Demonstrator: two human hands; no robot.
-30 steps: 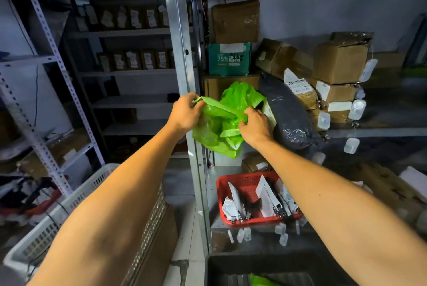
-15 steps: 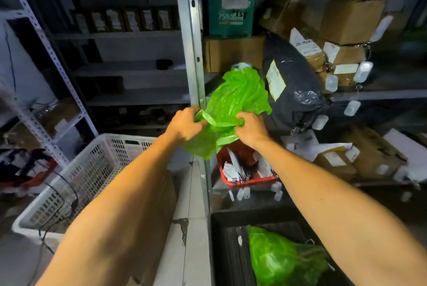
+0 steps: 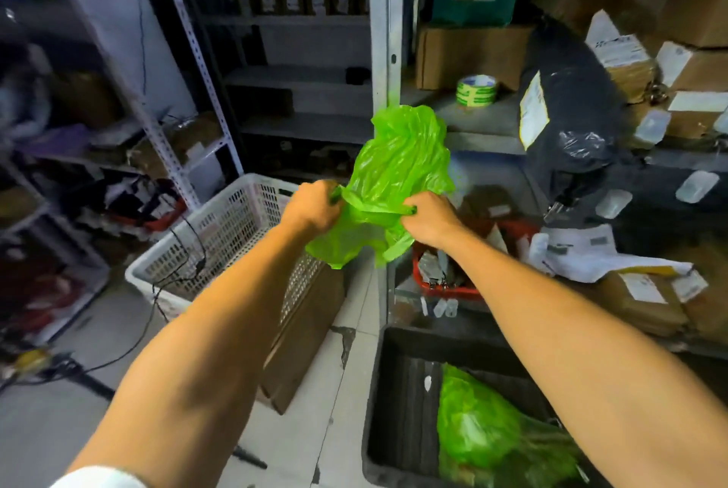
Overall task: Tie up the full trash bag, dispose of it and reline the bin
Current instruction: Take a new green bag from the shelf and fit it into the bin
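Both hands are closed on the same thing: the left hand (image 3: 315, 206) pinches one edge of the bag (image 3: 394, 180) and the right hand (image 3: 427, 217) grips the other edge, fingers curled round bunched film, with a taut strip stretched between them. The bag is held in the air at chest height, the bulk of it billowing up toward 12 o'clock and a short flap hanging below. It looks empty, feather-light and limp, thin crinkly plastic that will slip through a loose pinch and tear if yanked; the mouth edges are probably the best place to hold it, a fold in each hand, to spread it open. Down at 5 o'clock the bin (image 3: 398, 408) sits on the floor with a second green bag (image 3: 484, 428) inside. A white basket (image 3: 220, 235) stands at 9 o'clock.
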